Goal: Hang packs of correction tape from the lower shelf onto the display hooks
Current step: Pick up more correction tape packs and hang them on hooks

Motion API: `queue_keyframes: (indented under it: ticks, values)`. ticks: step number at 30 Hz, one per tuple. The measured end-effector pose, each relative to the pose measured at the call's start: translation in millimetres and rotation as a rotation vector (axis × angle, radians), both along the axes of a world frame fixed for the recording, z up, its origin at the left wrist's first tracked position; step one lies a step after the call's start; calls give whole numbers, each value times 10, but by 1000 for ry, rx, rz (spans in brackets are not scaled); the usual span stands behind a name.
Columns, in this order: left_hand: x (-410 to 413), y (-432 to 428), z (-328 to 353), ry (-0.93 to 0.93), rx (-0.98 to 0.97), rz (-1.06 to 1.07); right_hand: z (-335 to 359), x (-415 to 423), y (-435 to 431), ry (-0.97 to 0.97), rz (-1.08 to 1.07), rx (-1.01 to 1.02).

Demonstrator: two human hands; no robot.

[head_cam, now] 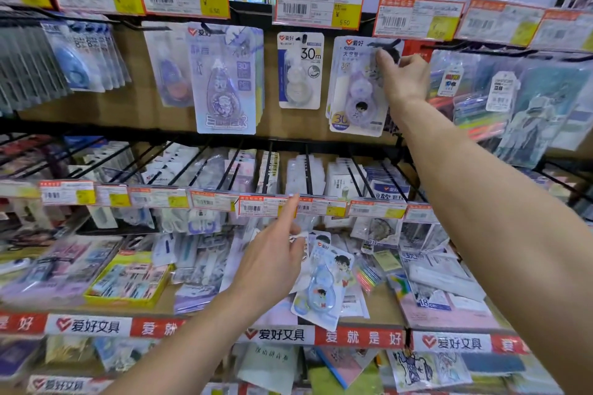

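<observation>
My right hand (401, 77) is raised to the top row, its fingers pinching the upper right of a purple correction tape pack (356, 96) at a black display hook (386, 43). My left hand (272, 260) is lower, over the lower shelf, index finger straight and pointing up toward the price tags. Its thumb and curled fingers hold the top of a light blue cartoon correction tape pack (324, 285) that lies tilted on the pile. Other tape packs hang to the left: a 30 m pack (300, 70) and a large lilac pack (224, 80).
Rows of black hooks (308, 170) with hanging packs run across the middle, fronted by orange price tags (260, 205). A yellow box (128, 279) and loose stationery packs cover the lower shelf (279, 333). Pen packs (500, 99) hang at the right.
</observation>
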State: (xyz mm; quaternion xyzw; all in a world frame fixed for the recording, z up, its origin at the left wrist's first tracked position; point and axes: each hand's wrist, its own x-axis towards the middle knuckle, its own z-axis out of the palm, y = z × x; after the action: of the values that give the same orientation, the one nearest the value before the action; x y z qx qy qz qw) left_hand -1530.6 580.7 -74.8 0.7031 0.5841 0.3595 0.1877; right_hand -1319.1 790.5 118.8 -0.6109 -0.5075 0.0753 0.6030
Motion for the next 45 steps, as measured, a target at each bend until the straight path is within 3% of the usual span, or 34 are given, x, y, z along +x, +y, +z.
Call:
queue_keyframes:
  ticks: [5, 13, 24, 28, 31, 34, 40, 45]
  values:
    - [-21, -47, -110, 17, 36, -1, 75, -77, 57, -48, -96, -121]
    - [-37, -59, -456, 30, -66, -4, -262, -172, -135, -54, -55, -28]
    - [77, -23, -1002, 107, -261, 30, -1357, -145, -1427, -80, 180, -40]
    - [0, -92, -1199, 164, -358, 57, -1683, -119, -1957, -101, 196, 118]
    - [5, -113, -1332, 195, -406, 75, -1823, -88, -2118, -93, 216, 128]
    - [91, -99, -1436, 181, -441, 76, -2113, -64, -2155, -45, 282, -20]
    - [153, -22, -1547, 187, -457, 90, -3231, 43, -1942, 88, 263, -672]
    - [116, 31, -1605, 173, -491, 116, -3584, -88, -1763, 232, 207, -897]
